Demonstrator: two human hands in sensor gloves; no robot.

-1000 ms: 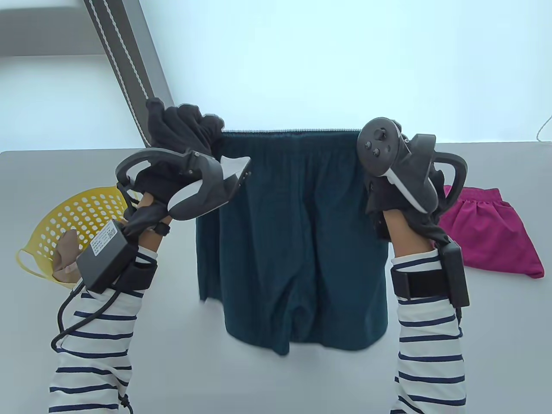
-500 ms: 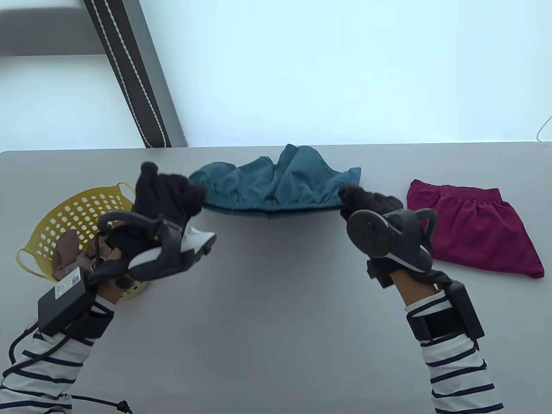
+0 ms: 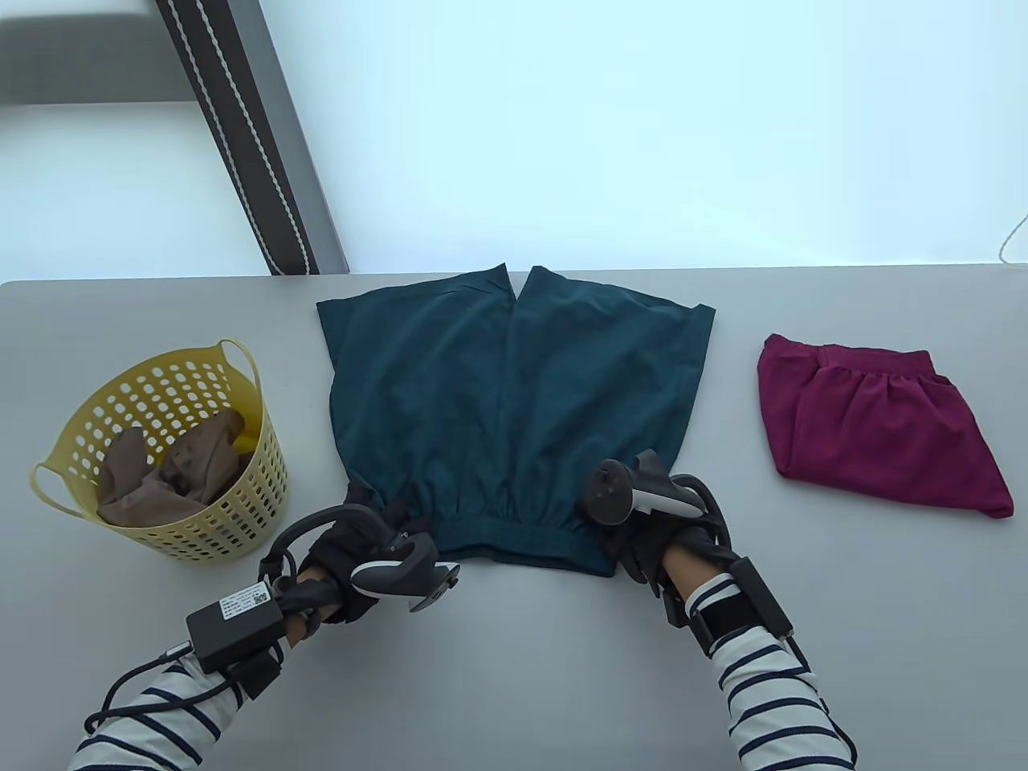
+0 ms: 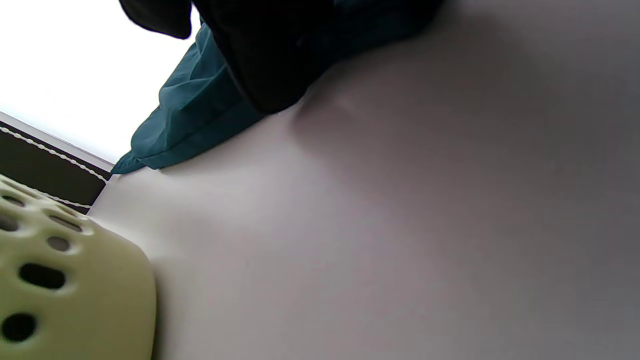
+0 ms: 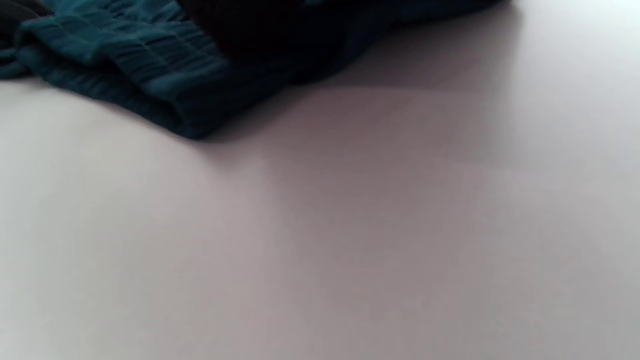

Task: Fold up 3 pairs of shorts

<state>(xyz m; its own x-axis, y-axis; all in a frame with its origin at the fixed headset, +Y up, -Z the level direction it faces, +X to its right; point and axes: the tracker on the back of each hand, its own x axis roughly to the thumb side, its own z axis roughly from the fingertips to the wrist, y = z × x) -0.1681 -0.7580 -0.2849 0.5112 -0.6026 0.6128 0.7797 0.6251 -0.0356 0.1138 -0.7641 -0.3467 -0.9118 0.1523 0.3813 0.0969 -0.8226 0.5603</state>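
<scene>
Since half a second ago the teal shorts (image 3: 514,418) have gone from a bunched heap held up at the far edge to lying spread flat on the table (image 3: 514,683), and both hands have pulled back toward the near side.

From the table view, the shorts lie in the middle with the waistband nearest the person and the two legs pointing away. The left hand (image 3: 365,550) grips the waistband's left corner and the right hand (image 3: 642,538) grips its right corner — fingers curled onto the cloth at each end. A yellow basket (image 3: 173,450) stands to the left, apart from the shorts, with brownish cloth (image 3: 173,474) bundled inside. Magenta shorts (image 3: 879,430) lie folded to the right, well apart from the teal pair.

From the left wrist view, dark gloved fingers (image 4: 270,55) press down on teal cloth against the table, with the basket's wall at the lower left corner.

From the right wrist view, the ribbed waistband (image 5: 130,60) rests on the table — the glove above it is a dark blur, so how those fingers lie there cannot be told.
</scene>
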